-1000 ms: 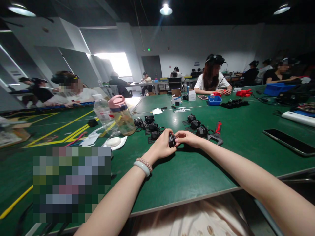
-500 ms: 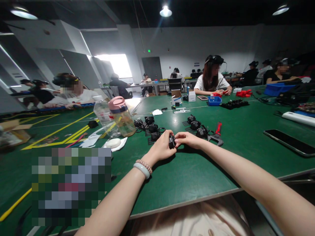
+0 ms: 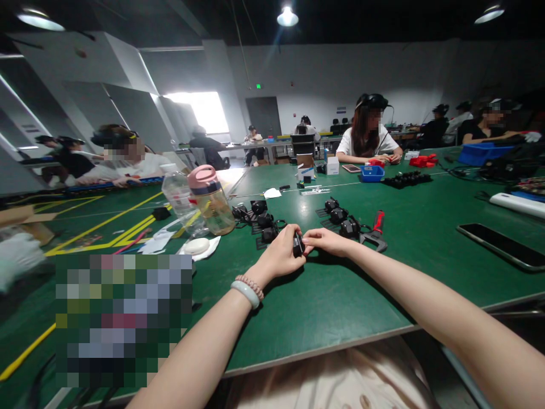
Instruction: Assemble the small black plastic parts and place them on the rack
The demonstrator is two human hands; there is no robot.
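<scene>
Just above the green table [image 3: 323, 307], my left hand [image 3: 281, 250] is closed around a small black part [image 3: 298, 244]; its exact kind I cannot make out. The fingertips of my right hand [image 3: 326, 241] pinch the part's right side. Beyond my left hand lies a group of black rounded parts [image 3: 264, 220] with grid-like pieces. A similar black group [image 3: 339, 216] sits past my right hand. Beside that group is an adjustable wrench [image 3: 378, 232] with a red and black handle.
A pink-lidded bottle [image 3: 210, 199] and a clear plastic bottle [image 3: 181, 199] stand at left, near a white round object [image 3: 196, 246]. At right lies a phone [image 3: 500, 245]. Across the table a person [image 3: 370, 136] works by a blue bin [image 3: 372, 173].
My hands stay almost in place on the black part, which looks slightly turned. A blurred white-gloved hand or similar pale shape has come in at the far left edge.
</scene>
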